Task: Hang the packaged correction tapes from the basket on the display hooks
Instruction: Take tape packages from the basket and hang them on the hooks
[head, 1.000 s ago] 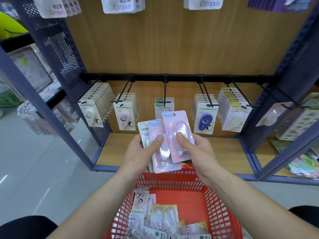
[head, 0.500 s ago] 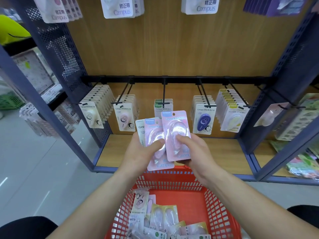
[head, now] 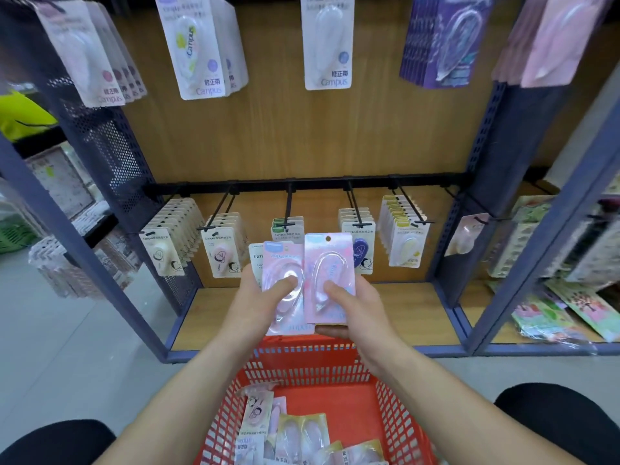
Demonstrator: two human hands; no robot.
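Observation:
My left hand (head: 258, 298) grips a small stack of packaged correction tapes, a pink pack (head: 283, 263) in front and a white one (head: 255, 260) behind it. My right hand (head: 355, 307) pinches a separate pink pack (head: 330, 260), thumb on its blister, beside the left stack. Both are held above the red basket (head: 312, 367), which holds several more packs (head: 295, 437). Black display hooks (head: 288, 209) run along a rail behind my hands, most of them carrying packs.
An upper row of larger Campus packs (head: 327, 41) hangs overhead. At the right end of the rail a hook holds a single pink pack (head: 468, 234). Blue shelf posts (head: 84, 250) flank the bay, with a wooden shelf (head: 402, 313) below. My knees (head: 563, 427) border the basket.
The view has tilted upward, bringing the upper row of packs into sight. My hands shifted slightly, the right pack now held upright beside the left stack.

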